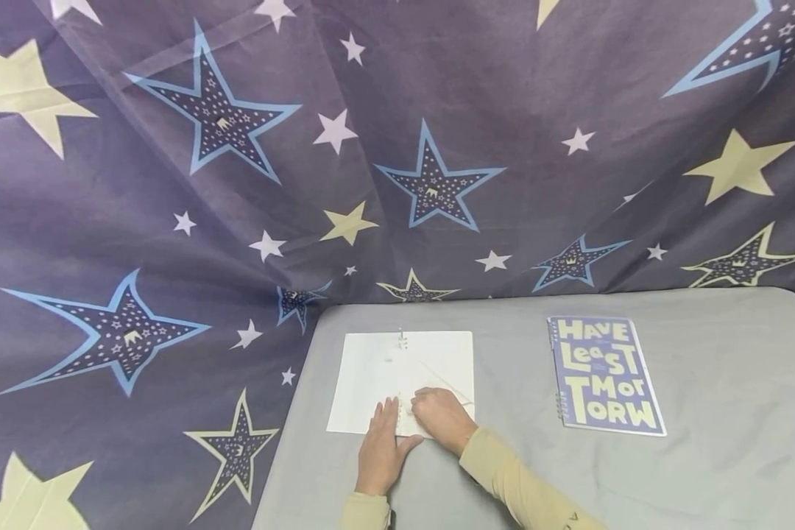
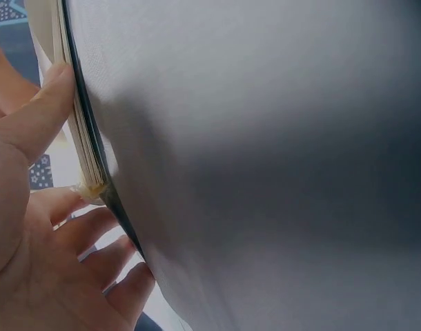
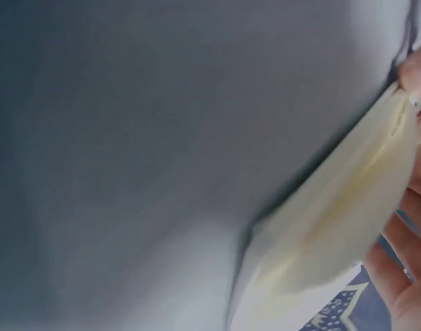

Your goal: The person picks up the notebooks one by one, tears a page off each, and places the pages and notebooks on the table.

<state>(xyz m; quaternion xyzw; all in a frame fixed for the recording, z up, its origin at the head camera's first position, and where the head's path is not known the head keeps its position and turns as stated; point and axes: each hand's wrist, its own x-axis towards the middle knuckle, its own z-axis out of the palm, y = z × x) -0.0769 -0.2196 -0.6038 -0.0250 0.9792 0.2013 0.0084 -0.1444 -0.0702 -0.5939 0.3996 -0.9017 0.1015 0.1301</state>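
From where I stand, a dark star-printed cloth [image 1: 146,221] hangs down the left side and across the far side of the worktop [image 1: 517,368], which is covered in grey. Towards the worktop's far left corner lies an open notebook [image 1: 364,368], its white pages spread to either side of a ring binding [image 1: 403,340]; the left page carries a small grey mark. The left hand [image 1: 383,449], coming from the near side out of a beige sleeve [image 1: 366,509], rests on the near part of the left page beside the binding. Its grip is released, the fingers stretched towards the far side and the thumb reaching right along the notebook's near edge, touching it. Just right of it, the right hand [image 1: 444,416] has its fingers curled over the near part of the right-hand side; its grip pinches a page [image 3: 355,214] at the near edge, and that page bows up in a soft curve. The other beige sleeve [image 1: 523,482] slants away to the near right. Farther right, well apart from both hands, a closed notebook [image 1: 609,375] lies flat, purple with large pale letters, its rings along the left side.
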